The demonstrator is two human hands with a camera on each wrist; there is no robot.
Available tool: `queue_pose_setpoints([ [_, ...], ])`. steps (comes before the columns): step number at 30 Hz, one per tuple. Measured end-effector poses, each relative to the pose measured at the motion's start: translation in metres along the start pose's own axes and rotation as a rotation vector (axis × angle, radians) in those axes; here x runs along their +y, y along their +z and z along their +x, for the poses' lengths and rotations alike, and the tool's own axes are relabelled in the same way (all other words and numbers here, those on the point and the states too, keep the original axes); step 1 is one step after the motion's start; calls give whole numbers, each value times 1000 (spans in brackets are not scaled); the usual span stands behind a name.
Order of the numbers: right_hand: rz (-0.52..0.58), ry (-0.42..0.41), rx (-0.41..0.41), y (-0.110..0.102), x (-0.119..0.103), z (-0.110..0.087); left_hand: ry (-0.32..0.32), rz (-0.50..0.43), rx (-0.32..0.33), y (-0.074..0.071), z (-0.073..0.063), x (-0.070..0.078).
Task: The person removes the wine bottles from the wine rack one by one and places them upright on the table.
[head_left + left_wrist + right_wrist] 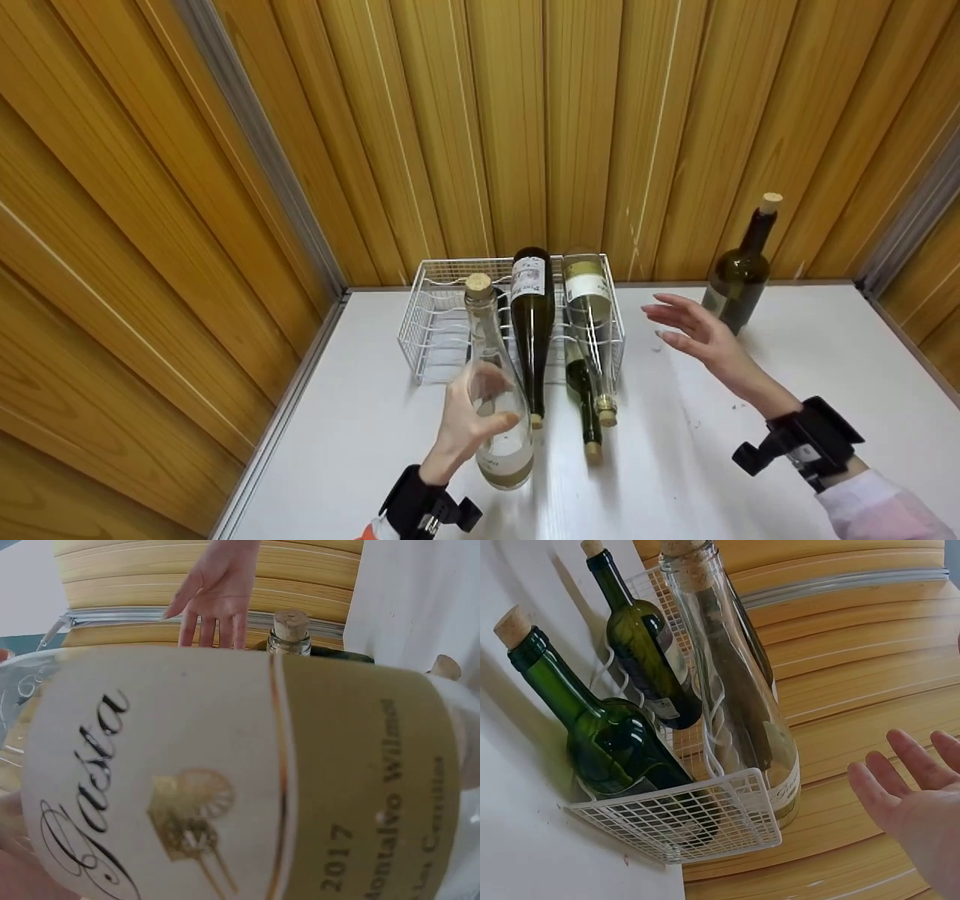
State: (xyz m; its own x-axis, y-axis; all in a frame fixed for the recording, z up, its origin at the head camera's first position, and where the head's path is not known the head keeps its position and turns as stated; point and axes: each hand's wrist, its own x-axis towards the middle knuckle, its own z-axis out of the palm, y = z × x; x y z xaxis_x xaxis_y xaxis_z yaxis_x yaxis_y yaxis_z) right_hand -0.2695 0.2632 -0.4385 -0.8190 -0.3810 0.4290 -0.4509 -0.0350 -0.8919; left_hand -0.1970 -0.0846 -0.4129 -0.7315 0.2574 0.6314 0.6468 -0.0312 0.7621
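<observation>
My left hand (459, 420) grips a clear glass bottle (504, 454) round its body, thumb across the front. This bottle stands roughly upright, its cork on top, in front of the white wire rack (409, 345); whether its base touches the table I cannot tell. Its white and gold label (187, 765) fills the left wrist view. My right hand (701, 337) is raised to the right of the rack, fingers extended and holding nothing. Behind it, partly covered by the hand, a dark corked wine bottle (741, 274) stands upright on the table.
Corked bottles lie in the rack with necks toward me: a dark bottle (532, 322) and a clear bottle (591, 307) above, a green bottle (622, 742) and another dark green bottle (649, 652) below. A wood-panelled wall (510, 135) backs the white table (337, 450).
</observation>
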Motion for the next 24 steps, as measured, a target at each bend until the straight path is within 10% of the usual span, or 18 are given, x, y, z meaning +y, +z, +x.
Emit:
queue_pose_setpoints([
  [11, 31, -3, 7, 10, -11, 2, -78, 110, -39, -13, 5, -25],
  [24, 96, -91, -76, 19, -25, 11, -298, 535, -211, -13, 64, 1],
])
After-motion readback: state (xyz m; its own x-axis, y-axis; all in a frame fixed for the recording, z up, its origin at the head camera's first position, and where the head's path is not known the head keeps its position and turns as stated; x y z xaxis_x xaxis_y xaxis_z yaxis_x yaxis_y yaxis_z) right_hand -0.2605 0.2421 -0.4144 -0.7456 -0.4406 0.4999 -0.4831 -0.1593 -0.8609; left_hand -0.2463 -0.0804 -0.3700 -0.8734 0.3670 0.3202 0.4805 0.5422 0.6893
